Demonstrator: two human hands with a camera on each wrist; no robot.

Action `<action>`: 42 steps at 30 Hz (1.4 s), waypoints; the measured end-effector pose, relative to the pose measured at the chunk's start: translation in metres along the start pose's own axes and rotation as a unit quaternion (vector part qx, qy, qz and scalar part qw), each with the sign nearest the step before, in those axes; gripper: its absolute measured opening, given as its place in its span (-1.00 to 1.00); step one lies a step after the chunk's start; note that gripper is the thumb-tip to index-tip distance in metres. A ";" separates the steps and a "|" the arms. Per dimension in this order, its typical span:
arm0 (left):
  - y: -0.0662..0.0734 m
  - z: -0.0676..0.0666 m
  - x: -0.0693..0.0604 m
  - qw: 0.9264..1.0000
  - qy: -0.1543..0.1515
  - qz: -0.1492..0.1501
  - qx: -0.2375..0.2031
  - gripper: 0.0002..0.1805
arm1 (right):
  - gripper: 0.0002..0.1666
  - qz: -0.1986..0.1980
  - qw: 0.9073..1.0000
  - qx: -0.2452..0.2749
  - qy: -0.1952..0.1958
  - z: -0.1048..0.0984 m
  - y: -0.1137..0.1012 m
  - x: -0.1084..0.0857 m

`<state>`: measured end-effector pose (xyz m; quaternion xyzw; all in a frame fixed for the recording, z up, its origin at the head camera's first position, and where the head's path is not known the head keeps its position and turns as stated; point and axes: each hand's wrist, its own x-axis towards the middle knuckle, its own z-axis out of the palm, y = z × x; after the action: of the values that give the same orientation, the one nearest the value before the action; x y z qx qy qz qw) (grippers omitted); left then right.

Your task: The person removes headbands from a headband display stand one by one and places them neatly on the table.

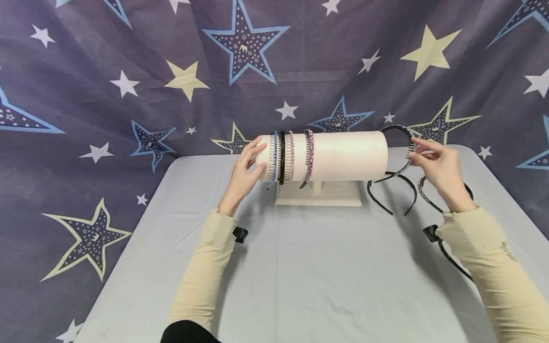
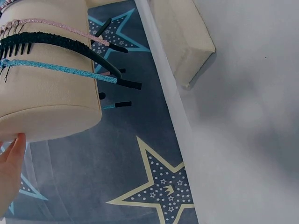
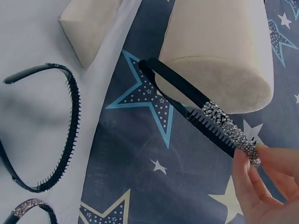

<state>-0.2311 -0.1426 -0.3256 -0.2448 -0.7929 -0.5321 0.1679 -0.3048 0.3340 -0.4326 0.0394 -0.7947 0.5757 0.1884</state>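
Clamped the right grip [image 1: 441, 169] on a stone-topped black headband [image 3: 225, 125], pinching it at the sparkling part between thumb and fingertips. Held it above the table [image 1: 317, 267], just beside the right end of a pale display roll [image 1: 347, 155], with both free ends turned left toward the roll. Could not tell touching from nearly touching there. Rested the left grip [image 1: 244, 174] against the roll's left end, with thumb and fingers spread apart.

Bore on the roll, from left to right, a blue headband [image 1: 275, 155], a sequinned black headband [image 1: 281, 157], a pale pink headband [image 1: 292, 155] and, past a gap, a deeper pink headband [image 1: 311, 155]. Carried the roll level on a pale base [image 1: 317, 197] toward the table's far side. Had on the table, right of the base, a toothed black headband [image 3: 74, 121]; farther right, a glittery headband [image 3: 29, 205]; and nearer, a dark headband [image 1: 452, 259] partly hidden by the right sleeve [image 1: 480, 252]. Was backed by a star-patterned cloth [image 1: 257, 102].
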 end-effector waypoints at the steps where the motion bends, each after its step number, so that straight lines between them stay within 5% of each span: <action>1: 0.000 0.000 0.000 1.000 0.000 0.000 0.000 -0.57 | -0.46 0.000 1.000 -0.010 0.006 -0.003 0.017 0.006; 6: 0.000 0.000 0.000 1.000 0.000 -0.001 0.001 -0.57 | -0.45 -0.026 0.999 -0.037 0.027 -0.016 0.068 0.024; 12: 0.001 0.000 0.000 1.000 0.000 0.000 0.001 -0.57 | -0.43 -0.036 0.999 -0.007 0.024 -0.025 0.066 0.019; 17: 0.000 0.000 0.001 1.000 0.001 0.001 0.005 -0.58 | -0.51 -0.021 0.997 0.078 -0.009 -0.019 -0.014 -0.014; 22: 0.001 0.000 0.000 1.000 -0.001 -0.001 0.005 -0.57 | -0.55 -0.006 1.000 -0.005 0.000 -0.004 -0.103 -0.051; 26: 0.001 0.000 0.000 1.000 -0.002 -0.003 0.001 -0.57 | -0.55 0.014 0.999 -0.039 0.001 -0.001 -0.136 -0.065; 33: -0.004 0.000 0.001 1.000 0.000 0.003 -0.001 -0.57 | -0.57 0.025 0.999 -0.040 -0.007 -0.008 -0.130 -0.066; 40: 0.002 0.000 0.000 1.000 0.001 -0.002 0.002 -0.57 | -0.57 0.031 0.999 -0.009 -0.022 -0.033 -0.054 -0.041; 42: 0.003 0.000 0.000 1.000 0.001 -0.005 0.005 -0.58 | -0.58 0.033 0.999 -0.010 -0.034 -0.035 -0.054 -0.043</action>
<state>-0.2293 -0.1419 -0.3239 -0.2395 -0.7967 -0.5292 0.1671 -0.2411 0.3418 -0.3890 0.0309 -0.8074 0.5717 0.1421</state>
